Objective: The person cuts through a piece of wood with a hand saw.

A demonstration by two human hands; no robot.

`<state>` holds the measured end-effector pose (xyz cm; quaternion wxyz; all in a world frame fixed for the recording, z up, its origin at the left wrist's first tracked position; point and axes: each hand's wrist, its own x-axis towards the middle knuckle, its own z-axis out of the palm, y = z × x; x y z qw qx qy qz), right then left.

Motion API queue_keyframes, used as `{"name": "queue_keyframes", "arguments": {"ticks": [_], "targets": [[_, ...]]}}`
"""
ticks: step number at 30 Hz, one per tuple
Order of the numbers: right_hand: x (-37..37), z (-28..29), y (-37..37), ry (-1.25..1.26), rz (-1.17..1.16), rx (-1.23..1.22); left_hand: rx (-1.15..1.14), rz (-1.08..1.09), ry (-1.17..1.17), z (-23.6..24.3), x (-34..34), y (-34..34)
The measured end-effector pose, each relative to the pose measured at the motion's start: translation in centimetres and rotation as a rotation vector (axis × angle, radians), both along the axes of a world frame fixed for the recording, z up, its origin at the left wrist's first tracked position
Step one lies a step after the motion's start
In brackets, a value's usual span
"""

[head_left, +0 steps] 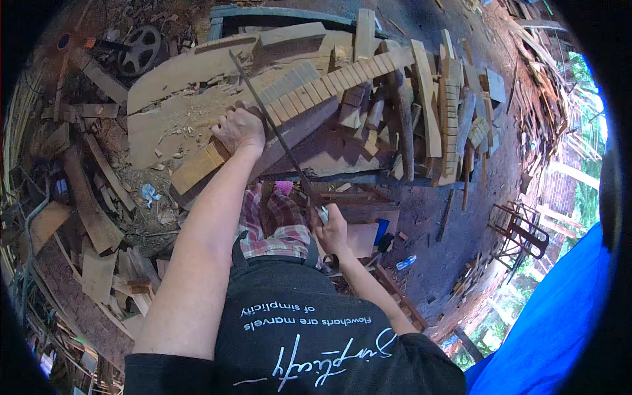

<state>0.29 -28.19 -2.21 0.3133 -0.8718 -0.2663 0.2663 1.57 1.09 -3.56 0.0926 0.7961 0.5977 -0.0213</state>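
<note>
A long wooden beam (299, 101) lies slantwise across a thick, rough slab bench (155, 89). Closely spaced crosswise cuts or lines run along much of its upper face. My left hand (240, 130) is closed over the beam toward its near left end, pressing on it; the fingertips are partly hidden. A handsaw (280, 137) with a long, narrow, dark blade crosses the beam just right of that hand. Its tip points away, toward the far left. My right hand (332, 230) grips the saw's handle at the near end, close to my body.
Several wood offcuts and notched pieces (431, 108) crowd the bench's right end. A spoked wheel (141, 51) lies at the far left, above scattered scrap boards (89, 197). To the right are a plastic bottle (406, 263), a metal frame (520, 234) and blue fabric (553, 316).
</note>
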Motion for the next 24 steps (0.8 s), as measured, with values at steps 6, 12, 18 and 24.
{"name": "queue_keyframes", "arguments": {"ticks": [6, 12, 18, 24], "targets": [[3.7, 0.8, 11.1, -0.209, 0.031, 0.23, -0.064, -0.044, 0.078, -1.0, 0.4, -0.4], [-0.1, -0.8, -0.2, -0.024, -0.009, 0.156, 0.05, -0.004, 0.011, -1.1, 0.0, 0.0], [2.4, 0.3, 8.2, -0.168, 0.019, 0.151, -0.034, -0.022, 0.047, -1.4, 0.5, -0.2], [0.4, -1.1, 1.1, -0.148, 0.048, 0.241, -0.056, -0.016, 0.097, -1.2, 0.1, 0.2]]}}
